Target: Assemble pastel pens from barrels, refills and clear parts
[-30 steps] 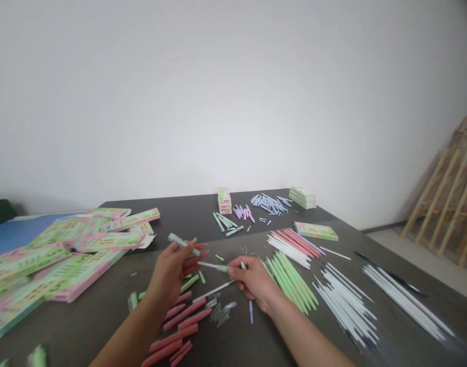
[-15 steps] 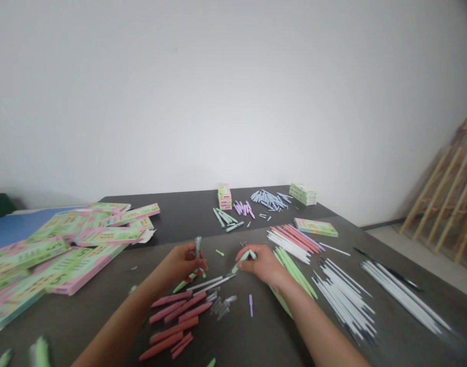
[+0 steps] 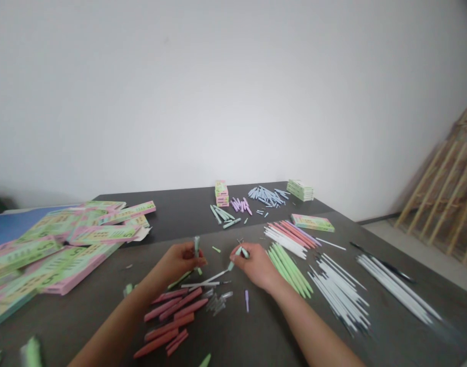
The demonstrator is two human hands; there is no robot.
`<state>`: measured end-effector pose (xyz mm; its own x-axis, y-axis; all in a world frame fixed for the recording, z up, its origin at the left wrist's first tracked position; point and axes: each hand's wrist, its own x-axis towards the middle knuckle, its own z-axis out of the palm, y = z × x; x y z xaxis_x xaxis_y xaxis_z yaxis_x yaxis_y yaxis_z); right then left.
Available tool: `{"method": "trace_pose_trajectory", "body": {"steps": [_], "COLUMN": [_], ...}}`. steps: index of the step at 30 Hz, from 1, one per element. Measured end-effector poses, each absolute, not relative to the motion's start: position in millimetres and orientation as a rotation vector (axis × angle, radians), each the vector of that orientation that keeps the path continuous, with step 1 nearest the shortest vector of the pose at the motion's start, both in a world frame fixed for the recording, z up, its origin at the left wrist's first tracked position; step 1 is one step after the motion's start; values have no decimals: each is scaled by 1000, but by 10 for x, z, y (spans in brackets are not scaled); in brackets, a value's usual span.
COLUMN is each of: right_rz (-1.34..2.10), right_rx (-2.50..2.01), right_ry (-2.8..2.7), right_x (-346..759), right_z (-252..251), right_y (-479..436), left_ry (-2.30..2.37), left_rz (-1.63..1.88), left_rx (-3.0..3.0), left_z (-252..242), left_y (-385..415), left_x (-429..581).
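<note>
1. At the middle of the dark table (image 3: 267,341), between the hands: a white rod (image 3: 219,276) with a pale green end piece (image 3: 230,265), slanting down leftward from the right fingertips; it crosses a second rod (image 3: 193,286) in view, contact uncertain.

2. Right hand (image 3: 252,262): thumb and fingers pinched nearly together, with pale green tapered pieces (image 3: 238,251) protruding. Carrying several together presumably saves reaching; the exact grip on the end piece cannot be told.

3. Left hand (image 3: 182,260): fingers curled in around a pale green barrel (image 3: 197,246), near upright, its top projecting above them, probably so that this end remains accessible.

4. Nearer the wearer: red barrels (image 3: 170,334), clear caps (image 3: 219,305) and a lone purple piece (image 3: 247,300); grouping by kind likely eases picking.

5. Right of the right hand: green barrels (image 3: 290,270) near the wrist, limiting sideways movement; farther out, white rods (image 3: 342,293).

6. Margins: overlapping boxes (image 3: 111,234) restrict the left; dark surface shows between the hands and around the purple piece; the far edge backs onto a wall (image 3: 233,102).
</note>
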<state>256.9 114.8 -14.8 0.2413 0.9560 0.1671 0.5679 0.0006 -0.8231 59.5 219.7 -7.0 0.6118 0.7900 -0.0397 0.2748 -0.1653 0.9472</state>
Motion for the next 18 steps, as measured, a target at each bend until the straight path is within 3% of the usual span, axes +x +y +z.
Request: {"method": "trace_pose_trajectory", "body": {"steps": [9, 18], "right_rz": [477, 724], "right_rx": [-1714, -1664], "right_ry": [-1469, -1334], "right_x": [2461, 2516], "right_z": [-66, -18], "right_y": [1070, 1085], "left_ry": [986, 879], "left_rz": [703, 646], "left_rx": [1502, 839], "left_z": [59, 307], "left_y": [2215, 2039], "left_x": [503, 523]}}
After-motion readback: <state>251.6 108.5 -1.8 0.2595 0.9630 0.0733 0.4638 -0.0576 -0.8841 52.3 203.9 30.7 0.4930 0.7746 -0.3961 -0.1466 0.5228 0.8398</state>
